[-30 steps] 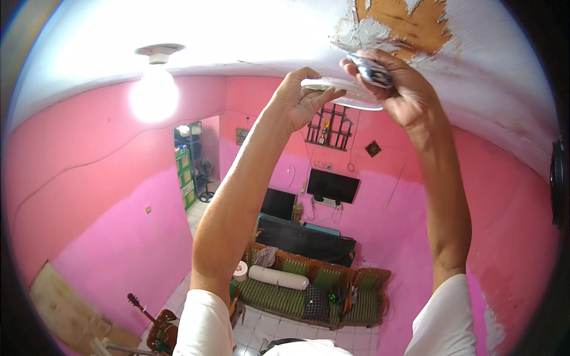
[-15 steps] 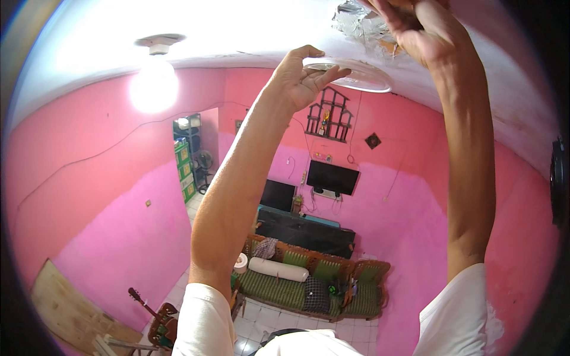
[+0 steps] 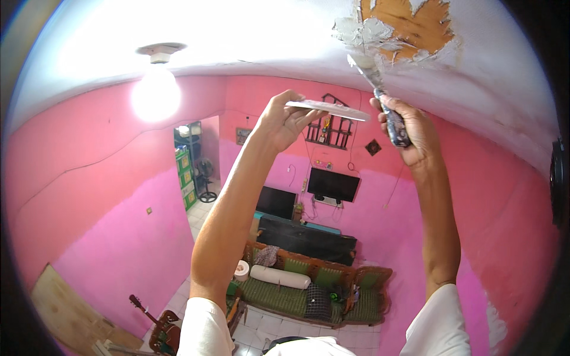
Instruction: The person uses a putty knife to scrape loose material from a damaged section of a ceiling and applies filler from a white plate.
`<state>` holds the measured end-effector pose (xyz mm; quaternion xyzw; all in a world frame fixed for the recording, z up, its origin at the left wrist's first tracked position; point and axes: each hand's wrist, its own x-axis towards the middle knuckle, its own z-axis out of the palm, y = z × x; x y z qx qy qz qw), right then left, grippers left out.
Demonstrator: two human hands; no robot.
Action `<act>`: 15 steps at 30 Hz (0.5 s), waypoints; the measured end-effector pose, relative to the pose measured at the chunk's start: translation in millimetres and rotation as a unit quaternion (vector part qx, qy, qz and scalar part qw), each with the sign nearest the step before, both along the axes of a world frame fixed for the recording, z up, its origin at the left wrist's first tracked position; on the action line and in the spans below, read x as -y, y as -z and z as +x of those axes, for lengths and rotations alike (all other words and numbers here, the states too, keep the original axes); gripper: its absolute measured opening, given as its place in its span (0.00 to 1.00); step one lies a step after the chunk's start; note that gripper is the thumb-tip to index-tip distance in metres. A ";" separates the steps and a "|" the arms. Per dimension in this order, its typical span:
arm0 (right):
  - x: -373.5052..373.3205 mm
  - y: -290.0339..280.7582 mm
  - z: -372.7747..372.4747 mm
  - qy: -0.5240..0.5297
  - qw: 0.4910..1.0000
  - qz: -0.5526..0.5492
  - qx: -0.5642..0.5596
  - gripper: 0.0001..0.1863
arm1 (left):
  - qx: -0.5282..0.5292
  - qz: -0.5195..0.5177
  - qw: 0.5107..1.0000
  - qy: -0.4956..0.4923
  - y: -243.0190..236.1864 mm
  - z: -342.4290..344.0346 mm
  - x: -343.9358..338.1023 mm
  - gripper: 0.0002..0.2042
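Observation:
In my raised right hand [image 3: 415, 130] is a putty knife [image 3: 393, 121], its dark handle smeared with white and its blade pointing up and left. The blade tip is close to the rough grey-white filler [image 3: 371, 34] on the ceiling; whether it touches I cannot tell. Beside the filler lies a bare orange-brown patch [image 3: 418, 26] with ragged edges. To the left and lower, my left hand [image 3: 284, 121] grips a flat, round white lid [image 3: 335, 109] by its near edge, thumb on top and fingers beneath, almost level.
A lit bulb [image 3: 155, 94] hangs from the ceiling at the left. Below stand a green-cushioned wooden sofa [image 3: 273, 291], a black cabinet [image 3: 306, 238] and a guitar [image 3: 163, 332]. A television [image 3: 333, 185] and a dark wooden rack [image 3: 332, 132] are on the pink wall.
My right hand has come down from the ceiling, bringing the putty knife and the bare patch into view. The left hand has lowered slightly leftward, and the lid now shows nearly edge-on.

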<state>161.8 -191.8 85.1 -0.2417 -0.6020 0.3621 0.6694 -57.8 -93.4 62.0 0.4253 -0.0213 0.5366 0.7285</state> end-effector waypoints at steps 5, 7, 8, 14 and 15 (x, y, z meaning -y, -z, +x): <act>-42.4 1.4 -9.8 -0.011 0.998 -0.022 -0.055 0.13 | -0.019 -0.005 0.999 -0.038 24.1 -2.7 -14.7 0.22; -53.8 -0.6 -9.2 -0.013 0.996 -0.004 -0.089 0.12 | -0.021 -0.005 0.999 -0.041 31.1 11.8 -14.7 0.20; -60.4 -2.7 -17.3 -0.026 0.994 0.007 -0.109 0.11 | -0.026 -0.003 0.999 -0.046 32.1 9.8 -12.6 0.20; -85.4 -9.0 -37.9 -0.022 0.986 0.010 -0.166 0.09 | -0.043 -0.018 0.997 -0.058 41.8 16.9 -29.3 0.18; -86.4 -8.9 -40.9 -0.028 0.983 0.012 -0.183 0.08 | -0.043 -0.014 0.998 -0.051 42.6 17.9 -33.0 0.18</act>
